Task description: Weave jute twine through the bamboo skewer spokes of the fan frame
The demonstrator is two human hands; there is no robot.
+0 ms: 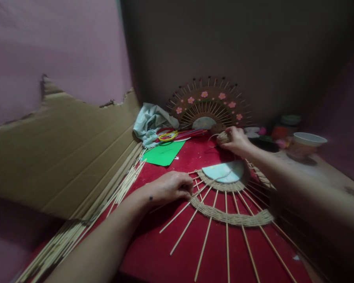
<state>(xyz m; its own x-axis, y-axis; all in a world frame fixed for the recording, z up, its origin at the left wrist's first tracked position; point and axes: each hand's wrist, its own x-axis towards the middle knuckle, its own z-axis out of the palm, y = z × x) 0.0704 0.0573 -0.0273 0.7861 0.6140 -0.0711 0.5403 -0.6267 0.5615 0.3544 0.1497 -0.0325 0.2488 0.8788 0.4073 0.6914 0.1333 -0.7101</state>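
Unfinished stick fan [231, 219] lies flat on the red-covered desk [153, 251], centre to lower right of frame; sticks splay toward the bottom edge, woven band curving left to right across them. Left hand [179, 185] is nearer: fingers pinched at the band's left end, exact grip hidden. Right hand [236, 139] is clasped around a twine ball [223, 137], apart from the band, up-frame beyond the pale half-disc [224, 171]. A strand crosses the half-disc; its far end cannot be traced.
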